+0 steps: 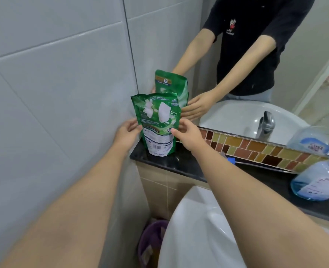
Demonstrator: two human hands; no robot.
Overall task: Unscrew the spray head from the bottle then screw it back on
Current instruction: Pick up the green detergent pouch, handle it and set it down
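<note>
A clear bottle (318, 182) with blue liquid and a white label lies tilted at the right end of the black counter (179, 163); its spray head is out of view. A small blue part (231, 160) lies by the tiled strip, and I cannot tell what it is. A green refill pouch (158, 122) stands upright at the counter's left end. My left hand (128, 133) pinches the pouch's left edge. My right hand (186, 133) touches its right edge, thumb in front, fingers straight behind it. Both hands are far from the bottle.
A mirror (237, 55) behind the counter reflects the pouch, my arms and a tap. A mosaic tile strip (256, 147) runs under it. The white basin (202, 229) sits below me, a purple bin (150, 240) on the floor to its left. Grey wall tiles (53, 84) close the left side.
</note>
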